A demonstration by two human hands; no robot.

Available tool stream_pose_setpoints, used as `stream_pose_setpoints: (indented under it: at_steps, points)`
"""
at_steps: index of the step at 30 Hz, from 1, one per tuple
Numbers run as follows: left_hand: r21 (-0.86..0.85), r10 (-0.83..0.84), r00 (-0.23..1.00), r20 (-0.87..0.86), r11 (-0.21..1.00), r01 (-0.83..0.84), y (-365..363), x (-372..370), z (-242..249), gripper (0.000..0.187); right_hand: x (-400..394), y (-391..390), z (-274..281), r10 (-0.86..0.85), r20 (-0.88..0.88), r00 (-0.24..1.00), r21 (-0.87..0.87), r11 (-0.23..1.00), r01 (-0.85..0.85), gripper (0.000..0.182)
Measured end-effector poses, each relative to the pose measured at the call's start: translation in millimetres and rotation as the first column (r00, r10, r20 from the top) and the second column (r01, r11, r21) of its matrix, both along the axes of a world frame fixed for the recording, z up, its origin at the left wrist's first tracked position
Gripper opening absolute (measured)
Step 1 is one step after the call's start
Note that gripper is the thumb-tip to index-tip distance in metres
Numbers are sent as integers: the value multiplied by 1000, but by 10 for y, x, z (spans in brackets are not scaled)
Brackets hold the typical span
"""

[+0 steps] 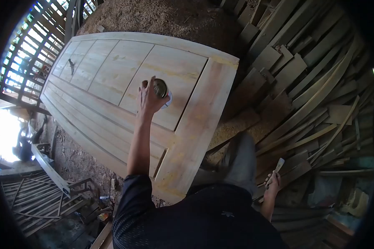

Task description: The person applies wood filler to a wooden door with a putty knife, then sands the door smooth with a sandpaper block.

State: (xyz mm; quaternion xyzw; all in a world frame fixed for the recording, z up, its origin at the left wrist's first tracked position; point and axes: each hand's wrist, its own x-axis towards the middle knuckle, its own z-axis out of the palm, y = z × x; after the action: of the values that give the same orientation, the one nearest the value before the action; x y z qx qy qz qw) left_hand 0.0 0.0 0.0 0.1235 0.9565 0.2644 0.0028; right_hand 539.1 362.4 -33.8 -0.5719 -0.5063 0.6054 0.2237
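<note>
My left hand (147, 97) is closed around a round open can (160, 88) over the upper panel of a large wooden door (195, 103). The can's dark inside faces up, and its white side shows at the right. Whether its base touches the wood I cannot tell. Out at the lower right, away from the door, my right hand (272, 182) grips a small tool with a pale flat blade (280, 164), pointing up. The door lies flat, with yellowish patches along its panel edges and end rail. A small dark object (71, 66) rests on its far left panel.
Stacked planks and offcuts (316, 79) fill the right side. Sawdust or shavings (153, 18) are heaped behind the door. A slatted wooden frame (41, 195) lies at the lower left, near a narrow board (50, 169). A lattice wall (33, 50) stands at the upper left.
</note>
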Motion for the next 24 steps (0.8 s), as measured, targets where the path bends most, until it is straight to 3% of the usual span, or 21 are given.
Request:
stream_pose_setpoints:
  at_steps: [2, 3, 5, 8, 12, 15, 17, 20, 24]
  points:
    - [0, 5, 1000, -29, 1000, -5, 230, 97, -87, 103, 60, 117, 373, -25, 4, 1000, 65, 998, 25, 27]
    - [-85, 7, 1000, -16, 996, -8, -264, -310, -105, 103, -423, -397, 247, -20, 19, 1000, -20, 1000, 21, 27]
    - [-39, 11, 994, -110, 999, -16, 130, -632, -301, 103, -966, -29, 532, 35, 32, 999, 152, 988, -40, 27]
    - [-49, 84, 996, -18, 995, -85, 176, -749, -305, 102, -1665, 106, 710, 244, 4, 970, 199, 950, -240, 28]
    - [-52, 104, 994, -26, 993, -106, 234, -767, -368, 101, -3006, 89, 816, 587, -65, 807, 98, 809, -580, 28]
    - [-29, 46, 998, 50, 999, -44, 194, -844, -251, 101, -3897, 10, 641, 790, -108, 604, 63, 612, -789, 30]
    - [85, 2, 980, 201, 996, -20, 174, -874, -155, 103, -4339, -81, 531, 840, -153, 521, 78, 535, -841, 29]
    - [91, -6, 969, 246, 996, -17, 167, -902, -158, 108, -4798, -255, 255, 885, -167, 435, 125, 456, -881, 30]
    - [114, 9, 970, 243, 993, -37, 178, -892, -90, 113, -5147, -599, 85, 808, -297, 509, -9, 531, -848, 33]
